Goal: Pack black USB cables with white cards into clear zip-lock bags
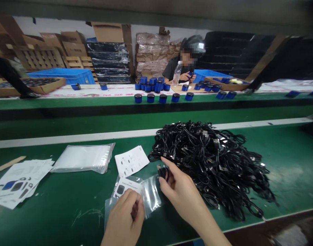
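Observation:
My right hand pinches a small coiled black USB cable between thumb and fingers, at the near left edge of a big heap of such cables. Closed on a clear plastic bag is my left hand, its fingertips partly hidden. A printed leaflet lies in or under that bag; I cannot tell which. The cable is just right of the bag's upper right part. Beyond the bag rests a small stack of printed leaflets.
A pack of clear bags, spread leaflets and a wooden stick lie leftward. On the far ledge stand several blue round speakers. A person works behind a water bottle. A shelf beam crosses overhead.

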Motion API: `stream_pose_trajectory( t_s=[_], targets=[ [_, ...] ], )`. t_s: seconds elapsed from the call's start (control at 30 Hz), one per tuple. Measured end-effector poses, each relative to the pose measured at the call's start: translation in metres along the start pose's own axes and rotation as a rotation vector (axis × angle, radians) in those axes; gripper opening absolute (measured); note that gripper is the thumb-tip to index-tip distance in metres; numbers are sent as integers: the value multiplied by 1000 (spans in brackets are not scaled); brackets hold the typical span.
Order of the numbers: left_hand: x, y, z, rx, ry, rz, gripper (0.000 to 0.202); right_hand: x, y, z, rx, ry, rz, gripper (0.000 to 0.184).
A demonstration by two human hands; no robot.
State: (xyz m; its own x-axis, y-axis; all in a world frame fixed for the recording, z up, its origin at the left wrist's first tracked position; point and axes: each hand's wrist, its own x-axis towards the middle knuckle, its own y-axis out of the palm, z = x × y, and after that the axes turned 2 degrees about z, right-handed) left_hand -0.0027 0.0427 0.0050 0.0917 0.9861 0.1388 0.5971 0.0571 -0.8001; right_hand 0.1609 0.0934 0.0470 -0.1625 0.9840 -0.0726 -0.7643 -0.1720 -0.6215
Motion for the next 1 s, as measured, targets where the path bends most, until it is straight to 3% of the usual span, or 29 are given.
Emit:
stream_pose_trajectory(
  t_s=[0.1, 0.2, 0.3, 0.47, 0.7, 0.87, 1.0],
  targets=[
    [1, -1, 0, -8, 22, 18, 24, -16, 5, -1, 682, 70, 76, 31],
    [1, -2, 0, -40, -9, 17, 23, -27, 21, -7, 946, 95, 25, 34],
    [0, -3, -2, -88, -50, 11, 27, -32, 36, -18, 937, 98, -62, 34],
    [1, -5, -4, -93, -64, 34, 27, -40, 43, -33, 720, 34, -186, 22],
    [-2, -12, 0, 57, -22, 126, 28, -47, 50, -33, 576, 25, -295, 19],
    [-6, -11, 2, 48, 0, 52, 20, -51, 60, -30, 617, 23, -250, 22],
    [-10, -10, 2, 50, 2, -8, 24, -55, 65, -25, 527, -147, -375, 12]
  ],
)
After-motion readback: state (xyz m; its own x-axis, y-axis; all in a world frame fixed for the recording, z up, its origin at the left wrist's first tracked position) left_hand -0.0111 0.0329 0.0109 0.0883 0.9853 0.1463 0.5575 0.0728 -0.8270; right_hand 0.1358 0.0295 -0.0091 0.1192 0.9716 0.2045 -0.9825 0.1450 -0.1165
